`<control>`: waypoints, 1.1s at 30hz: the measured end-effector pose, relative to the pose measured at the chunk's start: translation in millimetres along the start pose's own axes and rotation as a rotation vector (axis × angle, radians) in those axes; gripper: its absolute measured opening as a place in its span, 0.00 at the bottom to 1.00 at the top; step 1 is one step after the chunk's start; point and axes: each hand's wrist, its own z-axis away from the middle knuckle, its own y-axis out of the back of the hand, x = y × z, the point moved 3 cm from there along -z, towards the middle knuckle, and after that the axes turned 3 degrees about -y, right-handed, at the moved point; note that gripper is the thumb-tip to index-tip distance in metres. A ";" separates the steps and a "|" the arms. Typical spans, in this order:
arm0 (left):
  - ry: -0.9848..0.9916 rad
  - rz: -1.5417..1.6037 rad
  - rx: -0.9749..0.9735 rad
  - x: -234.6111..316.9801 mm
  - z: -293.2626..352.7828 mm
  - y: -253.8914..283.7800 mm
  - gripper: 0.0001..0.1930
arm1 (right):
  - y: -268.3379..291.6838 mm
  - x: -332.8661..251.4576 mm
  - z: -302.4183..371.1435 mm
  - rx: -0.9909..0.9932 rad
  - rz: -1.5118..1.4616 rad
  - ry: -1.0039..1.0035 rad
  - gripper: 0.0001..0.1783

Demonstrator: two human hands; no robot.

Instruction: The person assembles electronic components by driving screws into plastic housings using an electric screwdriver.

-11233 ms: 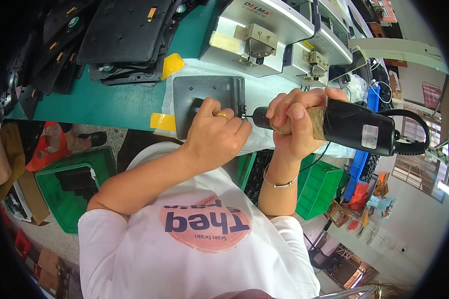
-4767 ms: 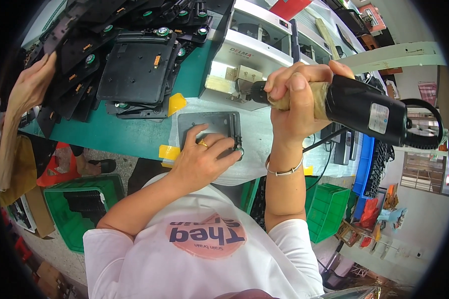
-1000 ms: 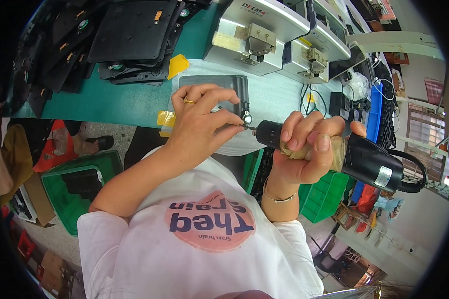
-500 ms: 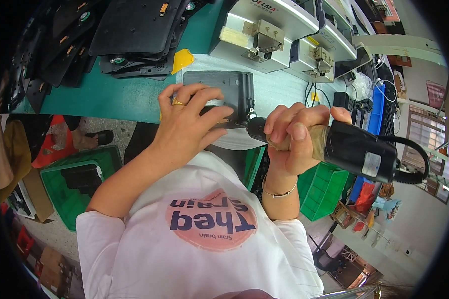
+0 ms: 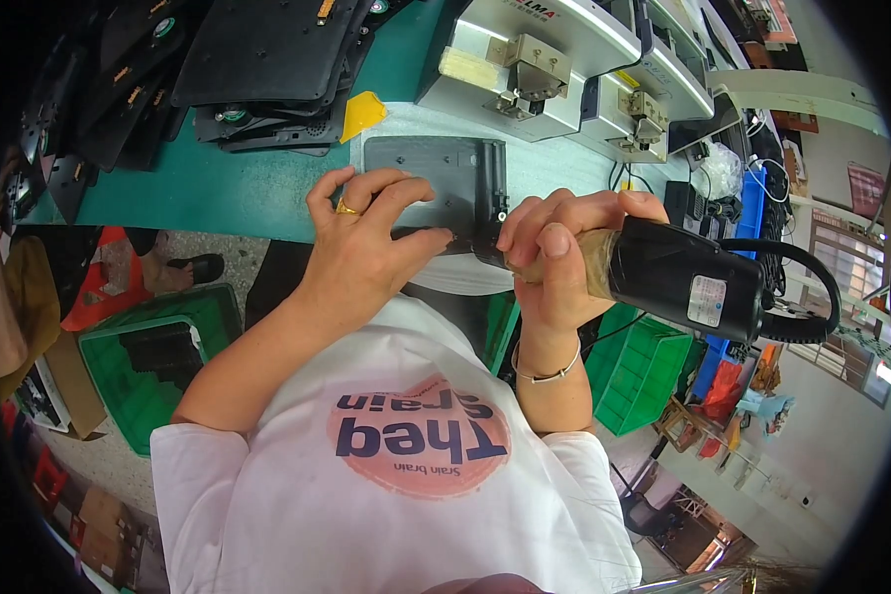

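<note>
A black plastic panel (image 5: 421,163) lies near the front edge of the bench, on a pale mat. My left hand (image 5: 371,223) grips its near left side, the fingers curled over the top and the thumb stretched along the near edge. Wrapped firmly round a black electric screwdriver (image 5: 688,272) with tan tape on its barrel is my right hand (image 5: 559,247). The tool lies almost level, its nose at the panel's near right corner beside a thick black hinge-like edge (image 5: 492,183). The bit's very tip and any screw are hidden.
Stacked black panels (image 5: 262,59) cover the back left of the bench, beside a yellow piece (image 5: 363,116). Two grey-white machines (image 5: 505,89) with metal fronts stand behind the panel. Green crates (image 5: 158,337) sit on the floor. A cable (image 5: 812,257) loops from the screwdriver's rear.
My right hand and the screwdriver have shifted left, with the nose now closer to the left thumb. The left thumb has moved nearer the fingers. The panel stays roughly in place.
</note>
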 end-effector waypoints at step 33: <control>0.026 0.135 0.094 -1.8 3.2 -8.6 0.06 | -17.0 4.9 12.6 -0.073 0.227 0.046 0.24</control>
